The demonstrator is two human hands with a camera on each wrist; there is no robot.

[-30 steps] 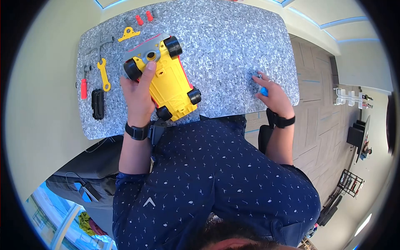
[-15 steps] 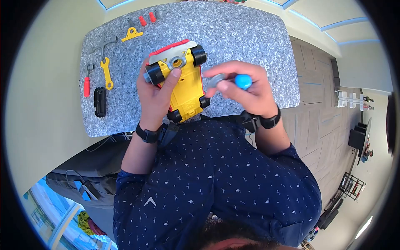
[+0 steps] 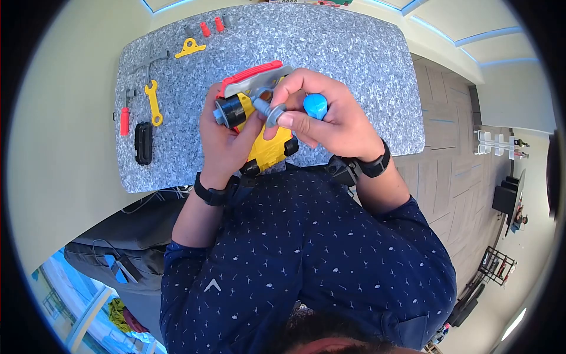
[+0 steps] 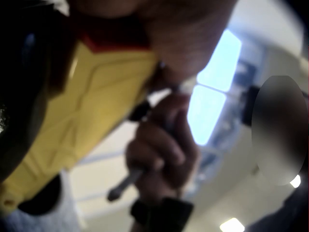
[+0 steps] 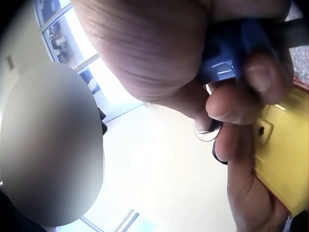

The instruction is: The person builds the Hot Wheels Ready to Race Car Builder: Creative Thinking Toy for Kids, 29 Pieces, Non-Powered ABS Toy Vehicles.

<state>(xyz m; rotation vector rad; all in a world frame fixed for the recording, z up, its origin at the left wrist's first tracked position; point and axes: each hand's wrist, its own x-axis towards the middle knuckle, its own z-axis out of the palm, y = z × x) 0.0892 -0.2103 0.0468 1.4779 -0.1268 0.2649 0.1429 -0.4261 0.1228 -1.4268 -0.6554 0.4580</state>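
Observation:
My left hand (image 3: 221, 144) grips a toy car (image 3: 269, 154) by its side, tilted with its yellow underside towards me. Between thumb and fingers of my right hand (image 3: 345, 127) is a grey plastic bolt (image 3: 273, 114) with a wide flanged head. Its shank points at the round grey-rimmed hole near the end of the car, and overlaps that hole's edge in the head view. The same hand keeps a screwdriver (image 3: 315, 106) with a blue handle in its curled fingers; the grey shaft (image 4: 124, 186) sticks out below them in the left wrist view.
On the speckled table (image 3: 354, 71), a yellow wrench (image 3: 154, 103), a red-handled tool (image 3: 124, 120) and a black part (image 3: 143, 143) lie at the left. Farther back are a grey hammer-like tool (image 3: 150, 61), a yellow bracket (image 3: 190, 48) and several small red and grey pieces (image 3: 204, 29).
My right hand has come from the table's right side to the car, carrying the bolt and the screwdriver. The left hand has shifted the car to the right.

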